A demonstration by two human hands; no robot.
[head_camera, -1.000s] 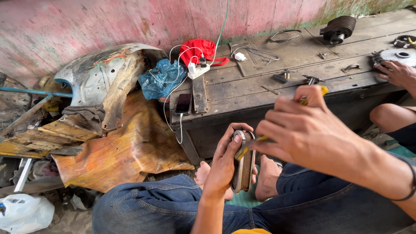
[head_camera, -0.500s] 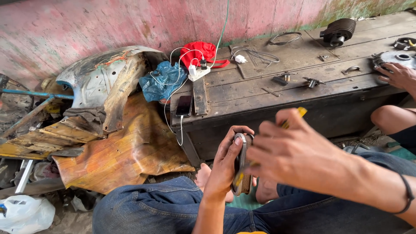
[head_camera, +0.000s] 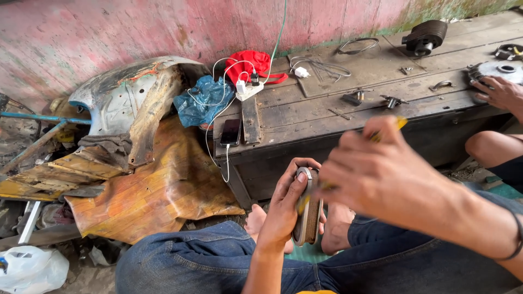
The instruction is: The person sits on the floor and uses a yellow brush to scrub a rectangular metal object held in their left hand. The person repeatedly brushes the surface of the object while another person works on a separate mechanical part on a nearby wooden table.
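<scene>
My left hand (head_camera: 283,204) grips a curved metal brake shoe (head_camera: 308,209) with a brown lining, held upright over my lap. My right hand (head_camera: 378,171) is closed around a yellow-handled tool (head_camera: 381,132); its lower end lies against the shoe's edge and is blurred by motion. Both hands hover above my crossed legs in blue jeans (head_camera: 196,261). My bare feet show just below the shoe.
A dark wooden bench (head_camera: 338,109) ahead carries a phone (head_camera: 231,130), a power strip with chargers (head_camera: 249,88), a red cloth, small metal parts and a black finned cylinder (head_camera: 425,35). Another person's hand (head_camera: 501,92) rests on a metal cover at right. Rusty body panels (head_camera: 141,163) lie at left.
My right hand has moved the yellow-handled tool down along the shoe and back up; the left hand keeps hold of the shoe in nearly the same place.
</scene>
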